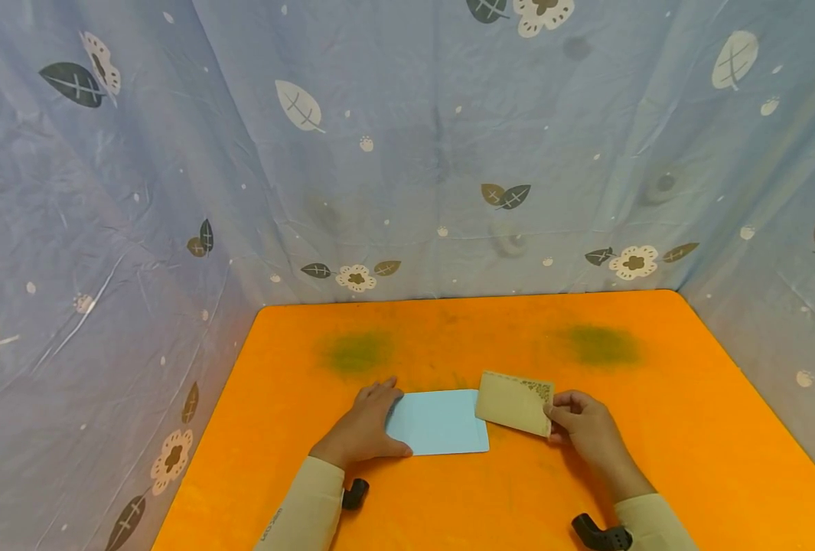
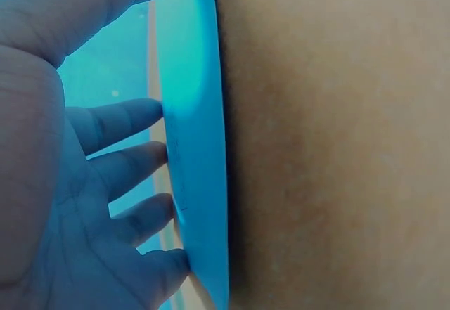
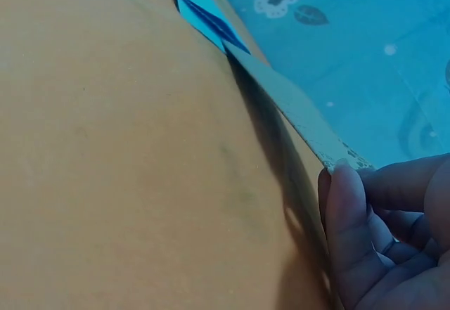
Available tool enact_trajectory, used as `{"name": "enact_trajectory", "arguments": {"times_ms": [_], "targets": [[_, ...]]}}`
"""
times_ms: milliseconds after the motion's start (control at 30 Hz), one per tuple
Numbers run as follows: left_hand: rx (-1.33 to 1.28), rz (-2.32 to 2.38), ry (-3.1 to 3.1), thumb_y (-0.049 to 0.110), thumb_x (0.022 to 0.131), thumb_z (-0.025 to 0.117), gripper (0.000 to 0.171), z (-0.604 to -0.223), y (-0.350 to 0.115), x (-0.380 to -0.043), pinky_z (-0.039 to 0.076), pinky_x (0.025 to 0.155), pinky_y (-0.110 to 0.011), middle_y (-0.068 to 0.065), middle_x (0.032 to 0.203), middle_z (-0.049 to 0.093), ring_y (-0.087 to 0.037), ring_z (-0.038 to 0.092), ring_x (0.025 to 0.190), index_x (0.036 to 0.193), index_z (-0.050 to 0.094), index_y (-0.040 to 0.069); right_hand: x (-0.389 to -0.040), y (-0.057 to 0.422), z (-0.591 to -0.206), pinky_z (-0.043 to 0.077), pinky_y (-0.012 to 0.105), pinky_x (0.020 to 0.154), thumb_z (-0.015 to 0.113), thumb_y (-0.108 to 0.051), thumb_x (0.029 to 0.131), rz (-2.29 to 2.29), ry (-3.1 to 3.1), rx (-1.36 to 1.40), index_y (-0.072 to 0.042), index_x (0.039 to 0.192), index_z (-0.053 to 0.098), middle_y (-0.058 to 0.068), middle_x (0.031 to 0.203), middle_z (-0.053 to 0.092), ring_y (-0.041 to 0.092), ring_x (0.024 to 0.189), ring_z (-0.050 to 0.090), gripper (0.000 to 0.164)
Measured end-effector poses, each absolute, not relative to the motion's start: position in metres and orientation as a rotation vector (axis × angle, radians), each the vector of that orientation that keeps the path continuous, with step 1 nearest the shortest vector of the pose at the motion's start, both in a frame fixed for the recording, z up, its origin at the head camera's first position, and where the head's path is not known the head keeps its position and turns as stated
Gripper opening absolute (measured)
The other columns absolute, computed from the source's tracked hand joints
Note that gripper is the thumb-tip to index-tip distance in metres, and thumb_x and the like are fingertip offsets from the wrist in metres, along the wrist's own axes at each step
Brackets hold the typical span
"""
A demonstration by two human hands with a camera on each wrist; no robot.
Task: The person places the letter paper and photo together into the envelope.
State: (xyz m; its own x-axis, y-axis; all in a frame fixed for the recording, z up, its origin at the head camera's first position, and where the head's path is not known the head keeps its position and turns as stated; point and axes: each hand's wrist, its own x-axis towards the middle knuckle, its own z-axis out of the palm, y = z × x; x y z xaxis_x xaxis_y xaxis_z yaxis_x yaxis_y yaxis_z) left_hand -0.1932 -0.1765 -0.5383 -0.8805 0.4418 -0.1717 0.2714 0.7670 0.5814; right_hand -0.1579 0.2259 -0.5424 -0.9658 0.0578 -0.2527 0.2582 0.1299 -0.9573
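Note:
A light blue envelope (image 1: 438, 422) lies flat on the orange table, its end toward the right hand gaping in the right wrist view. My left hand (image 1: 368, 425) spans its left end, thumb at the near edge and fingers along the far side. In the left wrist view those fingertips (image 2: 156, 153) meet the envelope's edge. My right hand (image 1: 586, 428) pinches a cream card (image 1: 513, 403) by its right end, between thumb and fingers. Brown floral print marks the card's upper right corner. Tilted above the table, the card overlaps the envelope's open end with its left end.
The orange table (image 1: 476, 497) has two greenish stains toward the back. Blue curtains (image 1: 441, 153) with leaf and flower prints hang behind it and on both sides. A black strap piece (image 1: 356, 494) shows at the left wrist, another black piece (image 1: 596, 533) at the right.

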Motion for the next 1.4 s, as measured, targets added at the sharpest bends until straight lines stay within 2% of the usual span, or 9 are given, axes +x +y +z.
{"name": "enact_trajectory", "arguments": {"times_ms": [400,700,1400], "targets": [[0.557,0.797,2.664,0.047,0.083,0.097,0.102,-0.538,-0.1763,-0.1934,0.035,0.12,-0.064,-0.009,0.179,0.022,-0.042,0.015,0.162,0.163,0.049,0.009,-0.159,0.2251,-0.5467,0.064,0.037,0.068,0.063,-0.008,0.112,-1.923,2.225,0.289,0.012,0.123,0.062,0.015,0.087,0.065,0.029,0.075,0.066,0.023],[0.555,0.798,2.661,0.047,0.083,0.097,0.101,-0.537,-0.1765,-0.1934,0.035,0.12,-0.064,-0.008,0.179,0.021,-0.042,0.014,0.163,0.164,0.048,0.009,-0.1586,0.2287,-0.5442,0.064,0.038,0.067,0.06,-0.007,0.113,-1.858,2.225,0.261,0.011,0.123,0.064,0.014,0.088,0.067,0.028,0.074,0.067,0.021],[0.555,0.808,2.654,0.046,0.083,0.097,0.101,-0.5363,-0.1759,-0.1932,0.034,0.121,-0.064,-0.009,0.179,0.021,-0.042,0.013,0.163,0.164,0.048,0.009,-0.1579,0.2335,-0.5401,0.063,0.037,0.066,0.063,-0.008,0.111,-1.767,2.177,0.214,0.01,0.117,0.066,0.015,0.086,0.066,0.027,0.075,0.066,0.019]]}}
